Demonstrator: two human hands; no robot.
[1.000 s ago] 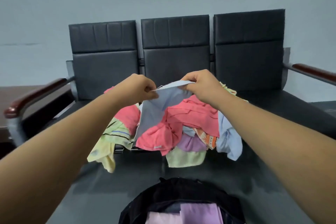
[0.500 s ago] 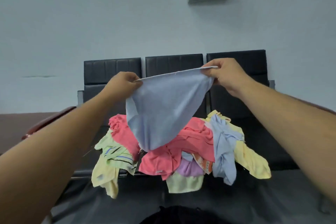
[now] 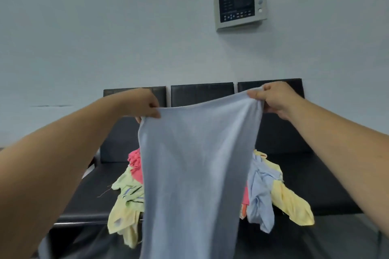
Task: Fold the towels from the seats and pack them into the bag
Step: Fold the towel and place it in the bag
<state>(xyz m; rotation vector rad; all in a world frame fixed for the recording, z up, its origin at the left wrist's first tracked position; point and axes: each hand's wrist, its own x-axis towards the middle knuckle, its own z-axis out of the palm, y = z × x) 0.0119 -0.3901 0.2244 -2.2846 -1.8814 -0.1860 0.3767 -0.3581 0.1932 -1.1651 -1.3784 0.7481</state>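
Blue towel (image 3: pixel 195 174) | left hand (image 3: pixel 145 102) grip pinches corner | right hand (image 3: pixel 271 95) grip pinches opposite corner

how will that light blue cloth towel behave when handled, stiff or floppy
The light blue cloth towel is probably floppy: its top edge sags between the left hand and the right hand pinching its corners. It seems light, since pinches alone hold it up. It would likely crumple if one corner slips.

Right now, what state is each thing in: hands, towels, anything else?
blue towel: held up, spread open, hanging unfolded.
left hand: pinching its upper left corner.
right hand: pinching its upper right corner.
towel pile: crumpled on the seats, some draping over the front edge.
wall panel: mounted, screen dark.
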